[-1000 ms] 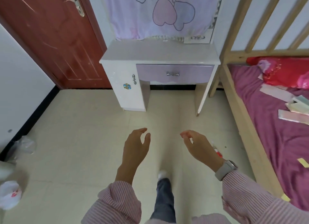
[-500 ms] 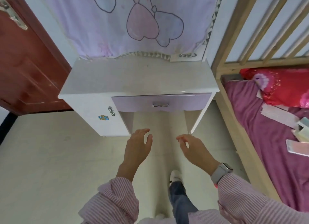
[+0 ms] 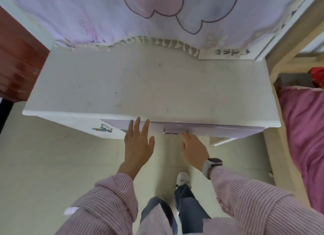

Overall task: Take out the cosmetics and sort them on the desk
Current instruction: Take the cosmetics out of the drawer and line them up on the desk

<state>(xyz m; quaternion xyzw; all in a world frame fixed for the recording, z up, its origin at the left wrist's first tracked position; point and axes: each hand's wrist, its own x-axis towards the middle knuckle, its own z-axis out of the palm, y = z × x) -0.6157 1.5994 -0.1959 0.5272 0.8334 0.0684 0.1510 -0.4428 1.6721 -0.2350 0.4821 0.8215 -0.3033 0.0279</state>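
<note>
Left hand spread flat, fingertips at drawer front, right hand reaching handle, grip unclear, drawer long axis left-right under worktop, mid frame.

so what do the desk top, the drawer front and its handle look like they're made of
Desk top: seems painted or laminated board, white and matte, with small dark specks and scuffs.
Drawer front: likely glossy lilac laminate or lacquer; it shows a sheen.
Handle: probably silver metal, judging by its bright glint, though it is blurred. The right hand is reaching it; the left hand is flat beside it.
</note>
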